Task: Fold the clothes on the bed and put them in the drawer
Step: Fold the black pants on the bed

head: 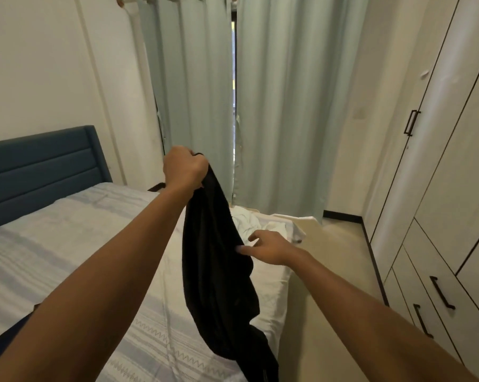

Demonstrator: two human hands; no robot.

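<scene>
Holding a black garment (219, 271) up above the bed (67, 244), with the left hand (184, 166) closed tight around its top end. Letting the cloth hang down in a long fold over the bed's right edge. Reaching in with the right hand (268, 248), fingers spread open and fingertips touching the cloth's right side. Leaving white clothes (249, 220) crumpled at the bed's far corner, near the curtains (274, 106). Facing drawers (431, 288) on the right, shut.
</scene>
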